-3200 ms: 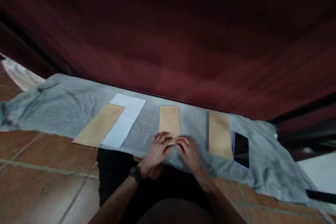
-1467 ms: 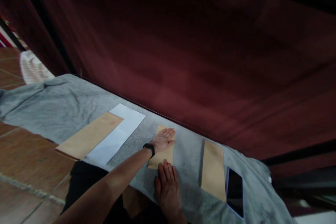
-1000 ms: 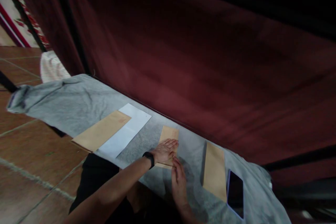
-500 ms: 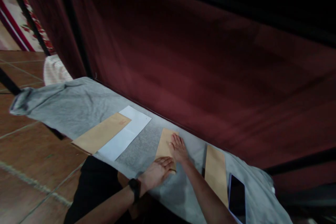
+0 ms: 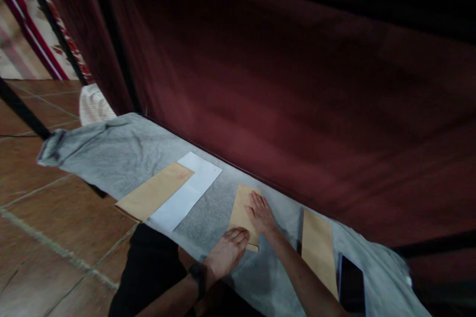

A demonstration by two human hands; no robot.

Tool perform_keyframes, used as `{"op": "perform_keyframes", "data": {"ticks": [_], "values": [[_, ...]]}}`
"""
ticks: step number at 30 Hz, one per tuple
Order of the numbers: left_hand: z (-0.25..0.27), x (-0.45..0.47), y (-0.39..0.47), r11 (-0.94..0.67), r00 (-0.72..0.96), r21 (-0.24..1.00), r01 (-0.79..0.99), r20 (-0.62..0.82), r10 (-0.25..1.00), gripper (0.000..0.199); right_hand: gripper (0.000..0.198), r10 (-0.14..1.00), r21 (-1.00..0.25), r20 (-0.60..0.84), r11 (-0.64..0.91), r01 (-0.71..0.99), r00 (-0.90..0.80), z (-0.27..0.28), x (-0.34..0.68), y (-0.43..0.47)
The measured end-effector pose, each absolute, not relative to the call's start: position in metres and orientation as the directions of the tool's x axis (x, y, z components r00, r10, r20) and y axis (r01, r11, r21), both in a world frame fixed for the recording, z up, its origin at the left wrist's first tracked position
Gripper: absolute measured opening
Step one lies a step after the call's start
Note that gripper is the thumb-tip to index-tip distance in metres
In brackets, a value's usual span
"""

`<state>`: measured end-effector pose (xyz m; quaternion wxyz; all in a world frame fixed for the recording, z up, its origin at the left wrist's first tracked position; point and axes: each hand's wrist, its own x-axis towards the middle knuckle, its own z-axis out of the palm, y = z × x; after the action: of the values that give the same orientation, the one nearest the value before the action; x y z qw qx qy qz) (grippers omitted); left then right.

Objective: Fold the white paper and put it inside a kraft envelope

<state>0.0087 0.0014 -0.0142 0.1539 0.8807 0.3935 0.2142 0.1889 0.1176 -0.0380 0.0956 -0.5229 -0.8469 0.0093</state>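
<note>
A small brown paper envelope or folded packet [image 5: 243, 210] lies flat on the grey cloth in front of me. My right hand [image 5: 261, 214] rests on its upper right part, palm down with the fingers spread. Across its lower left part lies my left hand [image 5: 227, 251], fingers stretched out flat and close together, a dark band on the wrist. The packet's lower edge shows just right of the left fingertips and looks folded. Parts of the packet are hidden beneath both hands.
Left of the hands, a stack of brown envelopes [image 5: 156, 192] overlaps a white sheet [image 5: 191, 193]. More brown paper [image 5: 318, 247] lies to the right, beside a dark-screened phone [image 5: 351, 285]. Grey cloth [image 5: 122, 143] covers the narrow surface; a dark red curtain [image 5: 260, 84] hangs behind it.
The view has shifted, so everything appears slightly farther right. My left hand has slid a little leftward off the packet's lower edge, uncovering more of it. My right hand stays on the packet.
</note>
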Motion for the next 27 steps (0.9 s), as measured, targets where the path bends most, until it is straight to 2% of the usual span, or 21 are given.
{"op": "perform_keyframes", "data": {"ticks": [6, 14, 21, 27], "values": [[-0.019, 0.01, 0.002, -0.642, 0.593, 0.431, 0.634, 0.262, 0.761, 0.045, 0.054, 0.805, -0.099, 0.216, 0.581, 0.808, -0.552, -0.034, 0.192, 0.097], [-0.016, 0.011, 0.002, -0.634, 0.542, 0.396, 0.664, 0.328, 0.773, 0.025, 0.05, 0.746, -0.106, 0.17, 0.663, 0.741, -0.644, -0.033, 0.198, 0.06], [-0.017, 0.01, 0.002, -0.634, 0.539, 0.396, 0.665, 0.333, 0.774, 0.02, 0.048, 0.818, -0.267, 0.149, 0.575, 0.774, -0.556, -0.03, 0.204, 0.016], [-0.015, 0.012, 0.004, -0.621, 0.527, 0.366, 0.693, 0.331, 0.783, 0.023, 0.049, 0.868, -0.269, 0.23, 0.491, 0.828, -0.44, -0.031, 0.204, -0.017]]}}
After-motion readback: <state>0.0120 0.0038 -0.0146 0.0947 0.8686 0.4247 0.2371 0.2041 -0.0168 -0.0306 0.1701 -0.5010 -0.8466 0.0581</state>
